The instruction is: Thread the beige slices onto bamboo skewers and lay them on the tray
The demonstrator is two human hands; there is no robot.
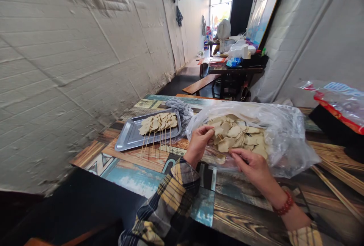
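Note:
My left hand (200, 143) is closed in a pinch at the edge of a pale, flat food slice (218, 130), over an open clear plastic bag (287, 140). Also closed in a pinch, my right hand (253, 164) has its fingertips at the lower edge of another slice (226, 144). A short bit of thin stick (220, 137) shows between these slices; what the right fingertips grip is too small to make out. Many loose slices (256, 140) lie in the bag. To the left, a metal tray (127, 136) carries slices threaded on several bamboo skewers (154, 140), their bare ends over its rim.
A crumpled thin plastic bag (180, 107) lies beside the tray. Loose bamboo skewers (338, 189) rest on the patterned wooden table (131, 177) at right, near a red-edged clear package (338, 105). Beyond stand a bench (201, 83) and a cluttered second table (236, 70).

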